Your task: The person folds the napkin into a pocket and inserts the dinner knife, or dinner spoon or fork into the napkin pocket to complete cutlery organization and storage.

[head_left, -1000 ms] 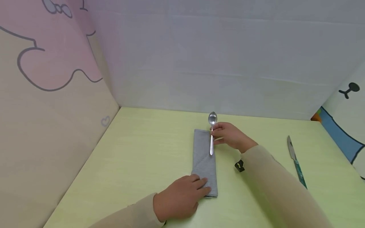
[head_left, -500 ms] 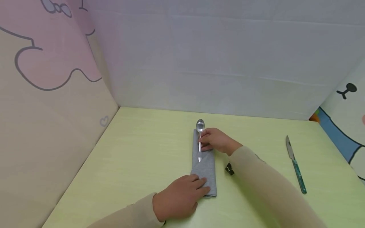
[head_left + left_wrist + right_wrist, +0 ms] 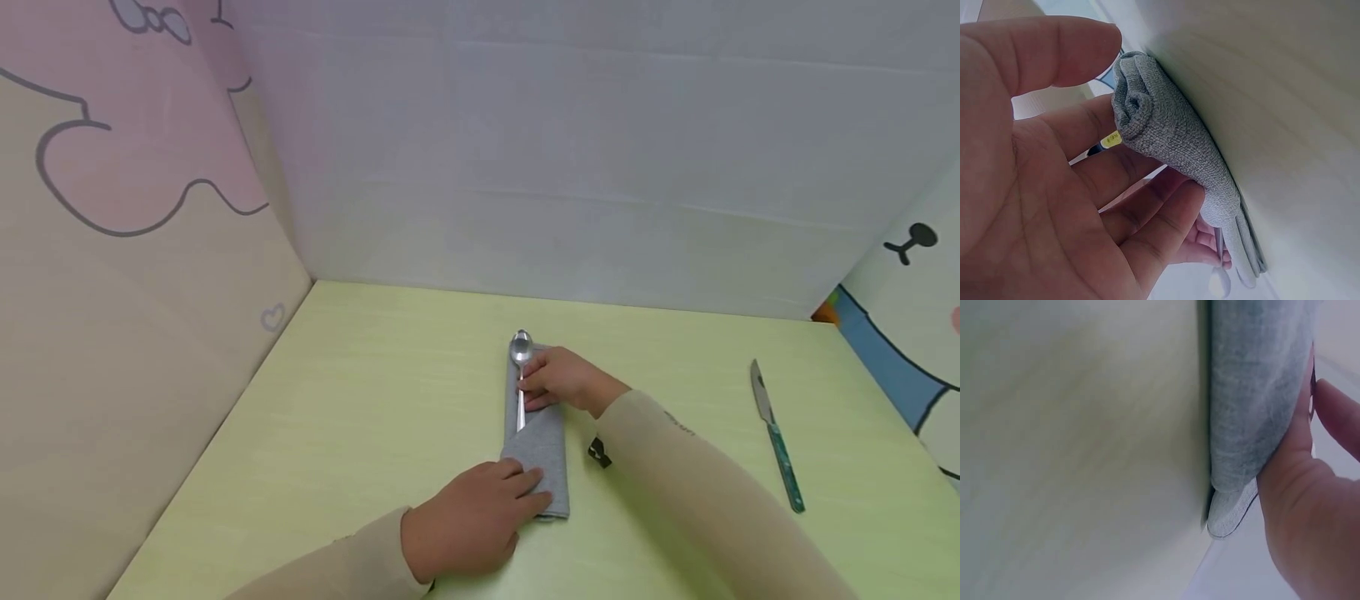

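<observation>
A folded grey cloth napkin (image 3: 551, 467) lies lengthwise on the table, with a slanted fold across its upper layer. My left hand (image 3: 468, 521) rests its fingers on the near end of it; in the left wrist view those fingers (image 3: 1141, 231) are extended against the cloth, the thumb apart. Over the far half, my right hand (image 3: 562, 379) pinches a metal spoon (image 3: 521, 346) by its handle. The spoon's bowl points away from me, and the lower end of its handle is hidden behind the slanted fold. In the right wrist view the napkin (image 3: 1260, 394) covers part of the right hand.
A knife (image 3: 776, 442) with a green handle lies on the pale green table (image 3: 375, 400) to the right. A small black object (image 3: 599, 452) shows by the right cuff. A grey-white wall (image 3: 562, 167) stands behind, with printed panels at both sides.
The right hand has carried the spoon left and toward me, from the napkin's right edge to over its left part. The handle's end has gone behind the fold. The left hand stays put.
</observation>
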Available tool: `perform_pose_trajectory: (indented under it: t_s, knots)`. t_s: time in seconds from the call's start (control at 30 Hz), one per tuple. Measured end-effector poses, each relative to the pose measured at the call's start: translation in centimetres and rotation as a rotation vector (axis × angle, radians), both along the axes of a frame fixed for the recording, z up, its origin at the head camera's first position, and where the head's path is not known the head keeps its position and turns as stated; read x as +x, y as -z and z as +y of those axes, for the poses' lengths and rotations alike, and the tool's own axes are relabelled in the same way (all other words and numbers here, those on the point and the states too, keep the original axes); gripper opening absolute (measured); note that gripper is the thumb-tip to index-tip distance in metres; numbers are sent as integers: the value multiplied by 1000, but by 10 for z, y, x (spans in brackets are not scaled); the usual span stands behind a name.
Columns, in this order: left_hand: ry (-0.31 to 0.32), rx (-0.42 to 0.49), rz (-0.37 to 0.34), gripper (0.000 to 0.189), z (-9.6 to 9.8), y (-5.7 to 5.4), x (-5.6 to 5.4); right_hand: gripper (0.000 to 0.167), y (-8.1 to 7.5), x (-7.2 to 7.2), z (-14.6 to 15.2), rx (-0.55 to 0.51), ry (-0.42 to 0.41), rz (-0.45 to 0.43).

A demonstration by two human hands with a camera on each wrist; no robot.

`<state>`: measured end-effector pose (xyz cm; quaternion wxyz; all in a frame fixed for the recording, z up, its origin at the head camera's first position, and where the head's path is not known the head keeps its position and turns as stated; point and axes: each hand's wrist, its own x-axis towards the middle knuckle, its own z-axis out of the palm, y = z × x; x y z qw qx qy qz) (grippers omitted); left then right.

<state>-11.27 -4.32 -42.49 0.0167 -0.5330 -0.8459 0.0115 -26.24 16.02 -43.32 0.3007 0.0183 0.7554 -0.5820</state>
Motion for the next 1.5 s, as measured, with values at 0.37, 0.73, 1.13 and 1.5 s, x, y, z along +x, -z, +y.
perform_pose_trajectory:
  t_s: [0.37,0.73,1.13,1.5]
  knots:
    - [21,21,55,39,-1,0,1,9,-1,8,-8,221,59,86]
    - [34,72,83,40,-2,2,1,29,-1,2,-12,499,-13,198]
    - [1,58,87,40,-4,1,7,38,-4,5,-14,577,-118,238]
    - [-39,80,83,36,-2,-1,8,42,-9,12,-17,670,-163,266]
